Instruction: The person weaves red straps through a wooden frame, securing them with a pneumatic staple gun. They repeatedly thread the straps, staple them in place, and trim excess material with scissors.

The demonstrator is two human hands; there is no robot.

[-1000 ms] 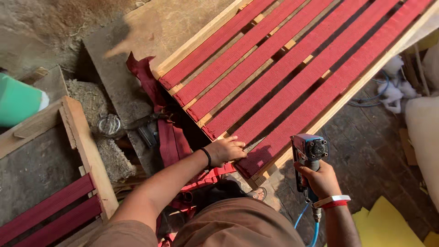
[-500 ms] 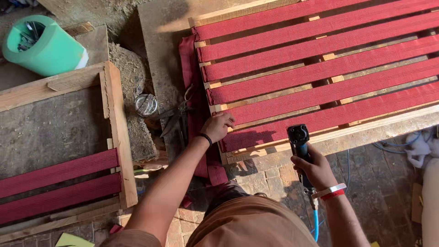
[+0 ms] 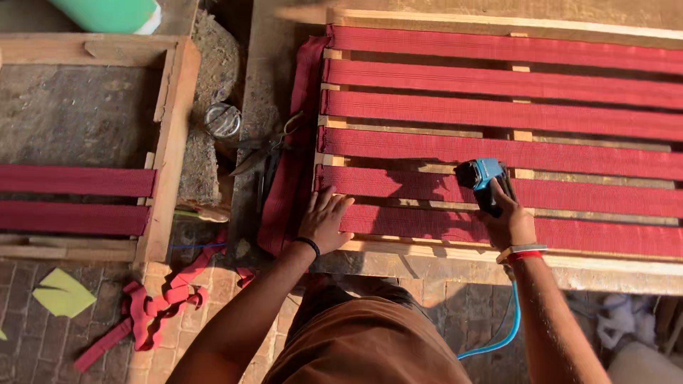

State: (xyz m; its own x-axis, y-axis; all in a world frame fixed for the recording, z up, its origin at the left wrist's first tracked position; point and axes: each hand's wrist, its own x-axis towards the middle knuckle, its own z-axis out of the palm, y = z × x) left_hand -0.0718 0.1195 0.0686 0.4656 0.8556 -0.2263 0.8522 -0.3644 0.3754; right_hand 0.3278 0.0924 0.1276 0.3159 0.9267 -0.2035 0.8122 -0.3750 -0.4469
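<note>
A wooden frame (image 3: 455,256) lies in front of me with several red webbing straps (image 3: 512,153) stretched across it. My left hand (image 3: 324,219) rests flat, fingers spread, on the near-left corner of the frame, over the end of the lowest red strap (image 3: 427,224). My right hand (image 3: 511,222) grips a black and blue pneumatic staple gun (image 3: 482,181), held over the lower straps. A blue air hose (image 3: 506,328) runs down from the gun past my right forearm.
Scissors (image 3: 267,149) and a round metal tin (image 3: 223,119) lie left of the frame. A second wooden frame (image 3: 169,142) with two red straps sits at the left. Red strap scraps (image 3: 153,309) and a yellow-green scrap (image 3: 64,293) lie on the brick floor. A green cylinder (image 3: 107,13) is at top left.
The view has swung so the frame now lies level. My right hand has brought the staple gun up over the lower straps. My left hand has flattened onto the frame's corner.
</note>
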